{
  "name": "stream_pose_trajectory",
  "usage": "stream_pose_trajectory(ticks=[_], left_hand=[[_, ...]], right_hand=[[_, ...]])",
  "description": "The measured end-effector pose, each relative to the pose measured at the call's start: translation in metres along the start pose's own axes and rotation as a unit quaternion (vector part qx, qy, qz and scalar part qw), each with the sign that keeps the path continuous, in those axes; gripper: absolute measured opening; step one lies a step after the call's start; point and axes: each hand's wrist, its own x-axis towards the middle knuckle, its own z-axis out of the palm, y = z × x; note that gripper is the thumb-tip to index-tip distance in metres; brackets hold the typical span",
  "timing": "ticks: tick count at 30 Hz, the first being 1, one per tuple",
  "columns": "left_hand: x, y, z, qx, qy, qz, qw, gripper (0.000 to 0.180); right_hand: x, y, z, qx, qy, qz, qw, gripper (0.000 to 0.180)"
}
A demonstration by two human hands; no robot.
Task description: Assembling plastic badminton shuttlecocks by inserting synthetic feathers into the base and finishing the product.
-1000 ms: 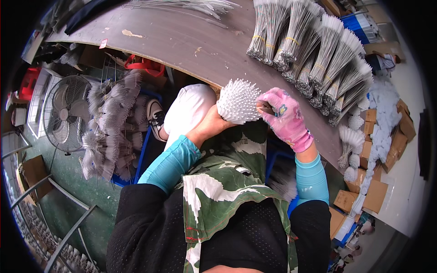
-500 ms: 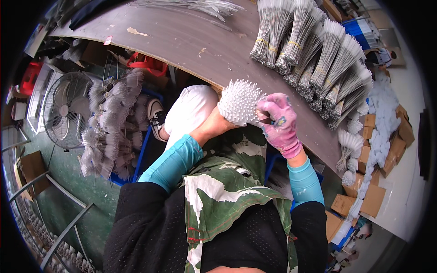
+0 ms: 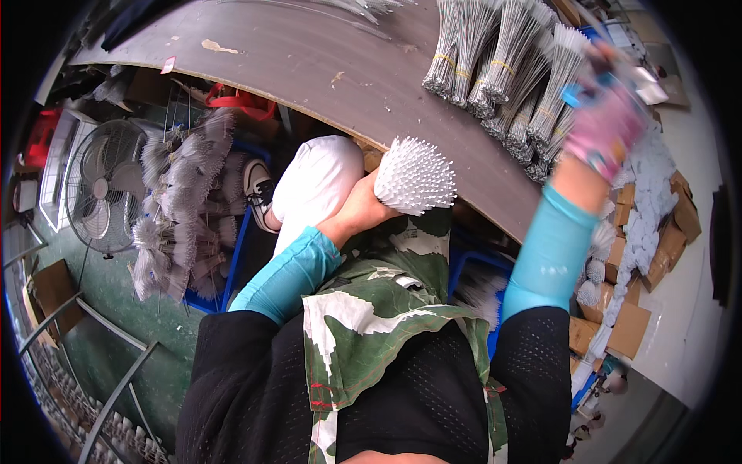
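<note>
My left hand (image 3: 362, 207) is wrapped around a bundle of thin white-tipped brushes (image 3: 416, 176), its dome of tips facing up over my lap. The lower part of this bundle is hidden by my hand and the apron. My right hand (image 3: 607, 131), in a pink patterned glove, is raised at the far right, over the right end of the tied brush bundles (image 3: 495, 62). Motion smears its fingers, and I cannot make out whether the blue and white patches beside them are something held. Yellow bands circle the bundles' metal stems.
The brown worktable (image 3: 309, 73) curves across the top, with loose brushes (image 3: 363, 8) at its far edge. A standing fan (image 3: 104, 185) and hanging clusters of white brushes (image 3: 185, 185) are at left. Blue bins (image 3: 456, 267) lie below the table. Cardboard boxes (image 3: 627, 329) stack at right.
My right hand has left the held bundle and swung up and right over the tied bundles. My left hand keeps its hold on the brushes, almost in the same place.
</note>
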Motion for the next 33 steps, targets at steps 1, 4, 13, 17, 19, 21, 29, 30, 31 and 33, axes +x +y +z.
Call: stream_pose_trajectory(ticks=[1,4,13,17,19,21,29,30,31,33], left_hand=[[-0.001,-0.002,-0.001,0.0,-0.001,-0.003,1.0,0.065],[-0.006,-0.001,-0.003,-0.015,-0.011,-0.026,0.999,0.062],[-0.003,0.0,0.001,-0.114,-0.017,-0.044,0.992,0.051],[-0.009,-0.014,-0.001,-0.082,-0.008,-0.025,0.996,0.048],[-0.004,-0.015,0.003,-0.104,-0.014,-0.001,0.994,0.049],[-0.007,-0.018,0.004,-0.069,0.008,-0.006,0.998,0.055],[-0.008,-0.017,0.003,-0.057,0.01,-0.026,0.998,0.06],[-0.007,-0.016,0.002,-0.049,0.013,-0.027,0.998,0.06],[-0.007,-0.015,0.002,-0.048,0.011,-0.027,0.998,0.06],[-0.007,-0.014,0.001,-0.029,0.011,-0.027,0.999,0.059]], right_hand=[[-0.006,0.012,0.029,0.134,-0.039,0.101,0.985,0.018],[-0.019,0.019,0.096,0.296,-0.021,0.287,0.911,0.008],[-0.023,0.028,0.116,0.277,-0.234,0.354,0.862,0.009],[-0.036,0.036,0.101,0.21,-0.427,0.269,0.837,0.022],[-0.036,0.022,0.043,0.143,-0.564,0.293,0.758,0.038],[-0.042,0.023,0.003,0.109,-0.624,0.429,0.644,0.041],[-0.098,0.013,-0.051,-0.143,-0.664,0.317,0.662,0.035],[-0.1,0.013,-0.049,-0.166,-0.67,0.293,0.662,0.034],[-0.102,0.015,-0.05,-0.165,-0.669,0.294,0.663,0.034],[-0.105,0.021,-0.048,-0.159,-0.678,0.241,0.676,0.034]])
